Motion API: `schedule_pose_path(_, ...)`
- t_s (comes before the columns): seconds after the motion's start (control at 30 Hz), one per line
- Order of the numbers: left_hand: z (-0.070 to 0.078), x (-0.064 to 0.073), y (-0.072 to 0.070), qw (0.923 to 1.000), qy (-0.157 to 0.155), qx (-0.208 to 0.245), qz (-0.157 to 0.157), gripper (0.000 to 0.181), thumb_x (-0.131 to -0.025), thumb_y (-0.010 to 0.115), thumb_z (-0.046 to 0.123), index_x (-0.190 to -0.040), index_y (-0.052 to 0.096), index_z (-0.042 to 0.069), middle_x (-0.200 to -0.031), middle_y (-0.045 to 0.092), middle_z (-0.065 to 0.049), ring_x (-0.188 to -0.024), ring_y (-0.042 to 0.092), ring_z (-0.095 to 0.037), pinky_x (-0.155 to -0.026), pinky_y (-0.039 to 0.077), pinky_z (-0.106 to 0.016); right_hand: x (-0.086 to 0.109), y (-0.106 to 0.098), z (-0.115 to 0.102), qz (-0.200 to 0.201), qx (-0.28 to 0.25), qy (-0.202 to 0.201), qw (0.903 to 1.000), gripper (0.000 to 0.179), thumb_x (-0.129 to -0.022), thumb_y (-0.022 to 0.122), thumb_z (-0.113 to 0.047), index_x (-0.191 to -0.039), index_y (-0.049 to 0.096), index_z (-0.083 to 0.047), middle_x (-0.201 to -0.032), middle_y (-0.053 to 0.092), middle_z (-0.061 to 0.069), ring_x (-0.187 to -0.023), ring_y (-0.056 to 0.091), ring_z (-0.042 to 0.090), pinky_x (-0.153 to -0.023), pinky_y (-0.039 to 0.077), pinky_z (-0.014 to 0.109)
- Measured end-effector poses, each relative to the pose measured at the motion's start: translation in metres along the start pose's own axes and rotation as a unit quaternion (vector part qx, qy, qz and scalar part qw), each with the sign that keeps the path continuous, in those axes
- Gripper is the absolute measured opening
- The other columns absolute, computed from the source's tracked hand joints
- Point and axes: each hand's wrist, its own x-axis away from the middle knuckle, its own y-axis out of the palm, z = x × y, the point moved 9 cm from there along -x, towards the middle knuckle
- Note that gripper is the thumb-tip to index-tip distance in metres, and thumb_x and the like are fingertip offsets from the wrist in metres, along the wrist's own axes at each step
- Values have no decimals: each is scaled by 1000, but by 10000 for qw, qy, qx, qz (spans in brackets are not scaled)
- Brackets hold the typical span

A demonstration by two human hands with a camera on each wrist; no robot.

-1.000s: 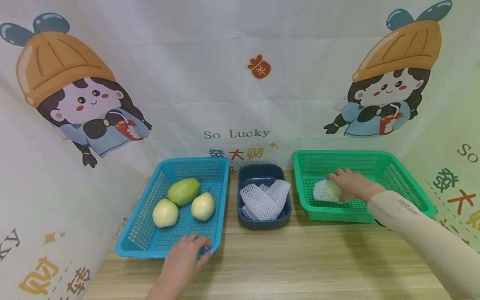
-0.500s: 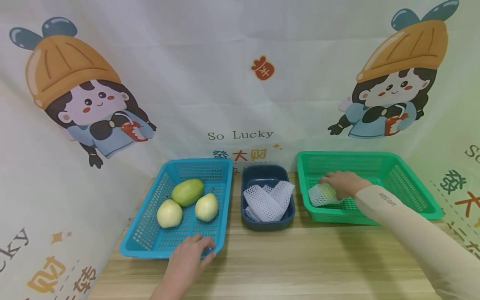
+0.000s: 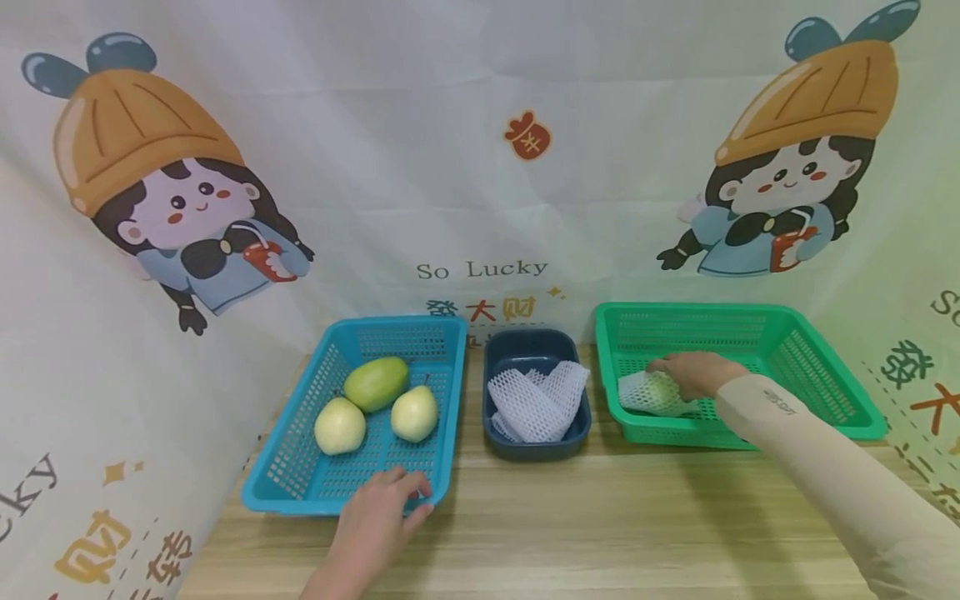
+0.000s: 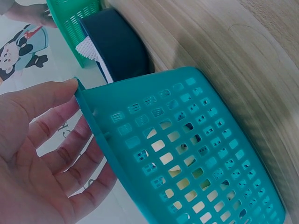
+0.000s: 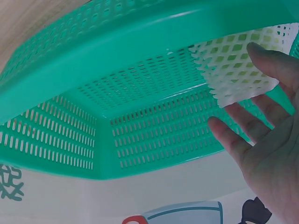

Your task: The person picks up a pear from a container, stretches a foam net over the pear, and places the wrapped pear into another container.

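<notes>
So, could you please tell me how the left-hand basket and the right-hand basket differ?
The blue basket is blue, the green basket green. The blue basket's long side runs away from the person, the green basket's runs across. The blue basket holds three bare fruits, while in the green basket a net-wrapped fruit shows. Both are open-topped, perforated baskets on the wooden table.

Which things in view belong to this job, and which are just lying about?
Likely in the job:
net-sleeved fruit, at the right hand
two pale round fruits
elongated green fruit
foam nets
navy container
blue basket
green basket

Likely just surroundings, not clutter:
printed cloth
wood-grained tabletop
</notes>
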Motion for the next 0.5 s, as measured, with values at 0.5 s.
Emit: schedule_pose_path(0.5, 0, -1, 0, 10000, 5, -75, -44, 15, -75, 75, 26, -79, 61, 23, -76, 57, 9, -71, 54, -12, -55, 43, -27, 7, -20, -2, 1027, 199, 41, 9945, 55, -83, 58, 6, -135, 44, -6, -138, 35, 33, -121, 34, 57, -88, 40, 65)
